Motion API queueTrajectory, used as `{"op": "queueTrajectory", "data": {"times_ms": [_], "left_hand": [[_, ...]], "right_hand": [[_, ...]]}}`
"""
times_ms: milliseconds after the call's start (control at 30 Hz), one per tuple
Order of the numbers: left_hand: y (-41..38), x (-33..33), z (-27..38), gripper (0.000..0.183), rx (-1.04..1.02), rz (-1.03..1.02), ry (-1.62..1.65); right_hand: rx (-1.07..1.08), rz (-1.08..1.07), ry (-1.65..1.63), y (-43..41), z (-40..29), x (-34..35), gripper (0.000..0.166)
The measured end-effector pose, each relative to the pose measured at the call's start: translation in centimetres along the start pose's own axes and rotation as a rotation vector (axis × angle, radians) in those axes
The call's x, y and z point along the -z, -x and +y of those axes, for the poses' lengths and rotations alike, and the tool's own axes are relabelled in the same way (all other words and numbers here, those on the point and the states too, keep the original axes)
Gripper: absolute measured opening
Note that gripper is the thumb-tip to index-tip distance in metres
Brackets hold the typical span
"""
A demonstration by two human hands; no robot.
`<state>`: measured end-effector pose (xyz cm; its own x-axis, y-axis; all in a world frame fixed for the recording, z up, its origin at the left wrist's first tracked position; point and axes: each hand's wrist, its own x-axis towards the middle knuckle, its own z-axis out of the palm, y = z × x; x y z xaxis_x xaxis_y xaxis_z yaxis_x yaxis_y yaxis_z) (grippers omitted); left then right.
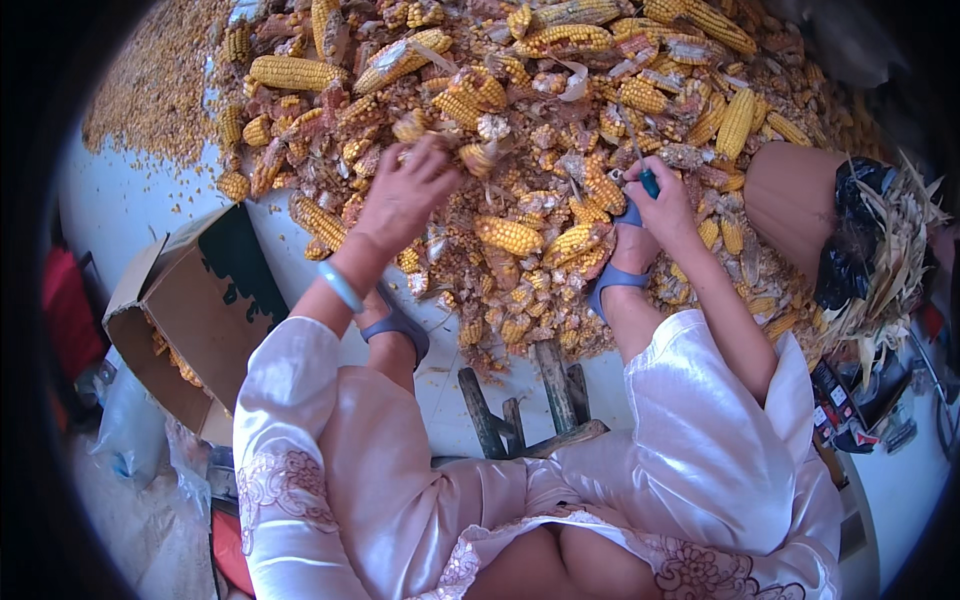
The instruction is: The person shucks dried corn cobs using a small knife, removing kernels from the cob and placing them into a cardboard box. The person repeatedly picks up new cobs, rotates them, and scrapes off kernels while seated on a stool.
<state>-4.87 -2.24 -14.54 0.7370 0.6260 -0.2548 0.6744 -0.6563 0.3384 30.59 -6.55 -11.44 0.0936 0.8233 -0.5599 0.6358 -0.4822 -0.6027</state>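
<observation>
My left hand [416, 187], with a pale bangle [340, 286] on the wrist, is over a heap of corn cobs and broken pieces [525, 139]. Its fingers are blurred, and a blurred corn piece [478, 159] is just beside them; whether they grip anything is unclear. In my right hand [664, 206] is a tool with a teal handle [649, 182] and a thin metal shaft [630, 131], probably a screwdriver, pointing away over the heap. That hand is just above my sandalled right foot [632, 247]. Yellow cobs [510, 235] lie between my feet.
Loose kernels [150, 90] are spread at the far left. An open cardboard box [202, 300] with some corn inside tilts at my left. Wooden stool legs [555, 390] stand between my knees. To the right are a brown container [791, 202], a black plastic bag [855, 225] and dry husks [892, 277].
</observation>
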Motion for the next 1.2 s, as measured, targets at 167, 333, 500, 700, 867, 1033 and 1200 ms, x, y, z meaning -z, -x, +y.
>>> {"op": "queueTrajectory", "data": {"times_ms": [167, 333, 500, 700, 867, 1033, 1200], "left_hand": [[0.9, 0.5, 1.6, 0.049, 0.159, 0.139, -0.027], [-1.4, -1.5, 8.6, 0.075, -0.215, -0.091, 0.230], [-3.1, -3.5, 8.6, 0.059, -0.304, -0.176, 0.028], [0.0, -1.6, 1.9, 0.049, -0.229, -0.265, -0.104], [1.6, 0.4, -1.1, 0.045, 0.060, -0.080, -0.159], [0.6, 0.8, 2.2, 0.049, 0.248, 0.073, -0.132], [1.0, -1.2, 7.5, 0.057, -0.188, -0.169, 0.010]], "right_hand": [[0.147, 0.014, 0.154, 1.1, -0.9, -1.3, 0.026], [0.140, -0.129, 0.336, 1.2, -2.2, -2.0, 0.039], [0.103, -0.092, 0.358, 0.9, -1.8, -3.3, 0.046], [-0.022, -0.289, -0.204, -2.1, -4.5, -2.8, 0.033], [0.051, -0.428, -0.608, -2.9, -8.7, -0.7, 0.027], [0.114, -0.235, -0.619, -2.3, -8.3, 1.1, 0.020], [0.123, -0.196, 0.113, -0.1, -1.2, -1.7, 0.017]]}}
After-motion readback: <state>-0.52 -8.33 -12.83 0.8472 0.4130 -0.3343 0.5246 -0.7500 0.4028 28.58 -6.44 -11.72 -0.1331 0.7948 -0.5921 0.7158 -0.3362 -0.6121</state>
